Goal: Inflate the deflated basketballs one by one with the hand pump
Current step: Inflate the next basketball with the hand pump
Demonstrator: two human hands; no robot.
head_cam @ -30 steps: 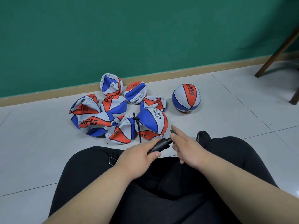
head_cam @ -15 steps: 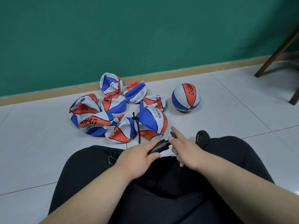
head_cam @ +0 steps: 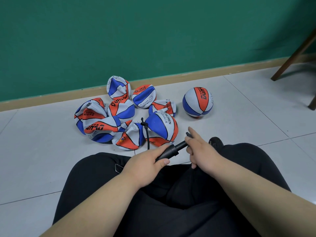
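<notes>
Several deflated red, white and blue basketballs (head_cam: 109, 120) lie heaped on the floor tiles ahead of my knees. A partly filled ball (head_cam: 161, 128) sits nearest, with the pump's thin black hose (head_cam: 147, 134) rising beside it. My left hand (head_cam: 147, 164) is wrapped round the black pump barrel (head_cam: 168, 152) over my lap. The rod (head_cam: 181, 144) sticks out of the barrel toward my right hand (head_cam: 199, 147), which grips the handle with the index finger stretched forward. One round, inflated ball (head_cam: 197, 101) rests apart at the right.
A green wall with a tan skirting board (head_cam: 51, 100) runs behind the balls. Dark wooden furniture legs (head_cam: 294, 53) stand at the far right. My black-trousered legs (head_cam: 171, 194) fill the foreground, with a dark shoe tip (head_cam: 215, 141) beyond my right hand.
My right hand has drawn the handle a little away from the barrel, exposing a short length of rod. The left hand and the balls have stayed in place.
</notes>
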